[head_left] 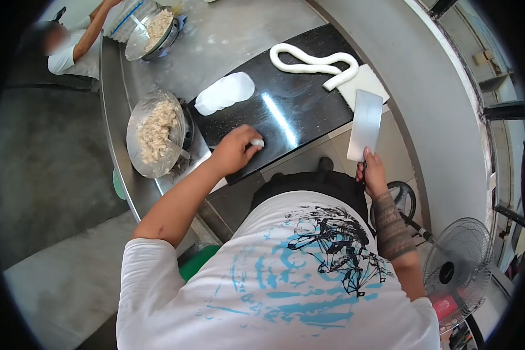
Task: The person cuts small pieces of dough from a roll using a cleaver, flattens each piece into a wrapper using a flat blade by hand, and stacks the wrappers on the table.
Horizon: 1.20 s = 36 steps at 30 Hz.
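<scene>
Dough (259,143), a small piece pinched in the left hand (236,153), wants light pressure, with the cleaver (366,125) grasped in the right hand (374,174) well clear.

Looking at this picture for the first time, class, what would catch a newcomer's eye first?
Probably the broad cleaver, held upright in the right hand beyond the black board's near edge. Next, the white dough rope looping across the far right of the black board, and the bowl of pale, lumpy filling left of the board.
</scene>
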Each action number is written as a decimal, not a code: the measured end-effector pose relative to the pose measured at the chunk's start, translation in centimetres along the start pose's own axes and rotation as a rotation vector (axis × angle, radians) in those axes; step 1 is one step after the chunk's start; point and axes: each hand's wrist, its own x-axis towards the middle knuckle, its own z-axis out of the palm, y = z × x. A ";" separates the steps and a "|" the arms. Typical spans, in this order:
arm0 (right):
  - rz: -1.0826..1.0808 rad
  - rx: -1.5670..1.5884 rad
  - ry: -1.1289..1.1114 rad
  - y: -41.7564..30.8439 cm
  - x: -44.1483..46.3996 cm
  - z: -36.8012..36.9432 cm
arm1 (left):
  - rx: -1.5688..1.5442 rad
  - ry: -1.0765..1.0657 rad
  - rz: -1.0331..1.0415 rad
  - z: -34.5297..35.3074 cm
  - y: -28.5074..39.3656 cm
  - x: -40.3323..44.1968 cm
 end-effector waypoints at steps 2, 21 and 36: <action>-0.001 0.062 -0.018 2.0 -2.0 0.7 | 0.000 -0.090 0.048 0.7 -2.0 -2.4; 0.054 -0.268 0.242 6.5 -18.9 5.1 | 0.334 -0.228 0.482 7.0 1.0 3.1; -0.196 -0.875 -0.588 2.6 -5.8 13.4 | 0.391 -0.343 0.391 4.7 -0.2 1.8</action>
